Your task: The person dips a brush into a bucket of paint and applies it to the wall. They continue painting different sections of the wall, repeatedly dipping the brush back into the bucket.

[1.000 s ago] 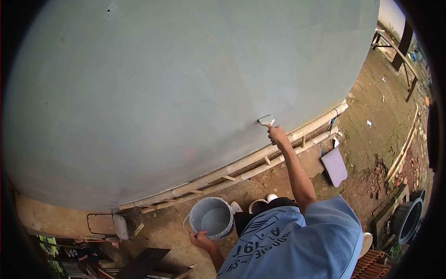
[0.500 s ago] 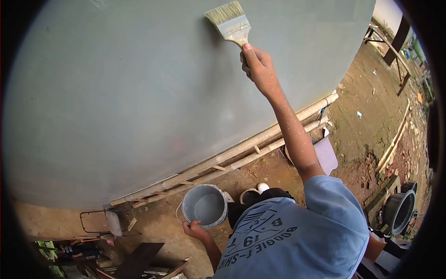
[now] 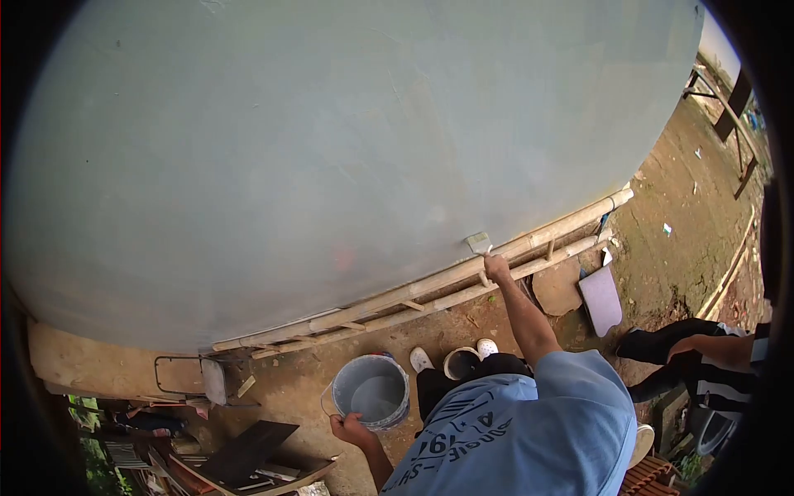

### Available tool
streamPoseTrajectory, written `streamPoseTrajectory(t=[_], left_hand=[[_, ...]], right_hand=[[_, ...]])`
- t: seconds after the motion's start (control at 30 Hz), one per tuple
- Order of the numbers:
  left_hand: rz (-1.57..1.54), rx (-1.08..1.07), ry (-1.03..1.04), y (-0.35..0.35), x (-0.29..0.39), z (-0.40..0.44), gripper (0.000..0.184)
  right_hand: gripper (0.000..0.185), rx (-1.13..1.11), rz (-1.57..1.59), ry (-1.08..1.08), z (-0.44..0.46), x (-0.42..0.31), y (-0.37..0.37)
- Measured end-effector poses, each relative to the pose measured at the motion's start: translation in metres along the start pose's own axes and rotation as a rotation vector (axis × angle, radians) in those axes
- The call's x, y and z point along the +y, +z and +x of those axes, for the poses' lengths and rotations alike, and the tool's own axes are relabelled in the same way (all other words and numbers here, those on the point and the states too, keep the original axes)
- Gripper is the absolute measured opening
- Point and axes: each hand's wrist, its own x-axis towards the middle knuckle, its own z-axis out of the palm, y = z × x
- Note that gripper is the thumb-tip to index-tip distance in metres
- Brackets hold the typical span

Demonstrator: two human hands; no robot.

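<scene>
Gripping the paintbrush (image 3: 479, 243) with our right hand (image 3: 497, 269) curled tight, we aim its long axis beyond the fingers (image 3: 494, 263) toward the wall (image 3: 273, 149), left hand (image 3: 354, 429) curled at the bucket (image 3: 346, 379).

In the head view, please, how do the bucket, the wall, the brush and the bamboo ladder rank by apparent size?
Largest to smallest:
1. wall
2. bamboo ladder
3. bucket
4. brush

Damp brown ground (image 3: 662, 194) carries a flat lilac piece (image 3: 601, 299), a small pale scrap (image 3: 667, 229) and a long wooden strip (image 3: 731, 269).
</scene>
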Motion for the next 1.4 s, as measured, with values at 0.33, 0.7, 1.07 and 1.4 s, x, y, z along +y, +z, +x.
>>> streamPoseTrajectory(t=[0.33, 0.7, 1.07, 1.4], left_hand=[[-0.070, -0.052, -0.035, 0.018, 0.014, -0.012, 0.032], [-0.051, -0.035, -0.049, 0.009, 0.011, -0.019, 0.033], [-0.039, 0.022, -0.091, -0.011, 0.009, -0.026, 0.038], [0.010, 0.010, -0.028, -0.020, -0.001, -0.020, 0.038]], right_hand=[[0.044, -0.074, 0.673, -0.021, -0.175, -0.245, -0.198], [0.046, 0.172, 0.837, -0.757, -0.276, -0.402, -0.335], [0.046, 0.284, 0.388, -0.498, -0.072, -0.170, -0.086], [0.064, 0.096, 0.010, 0.008, -0.055, -0.059, -0.019]])
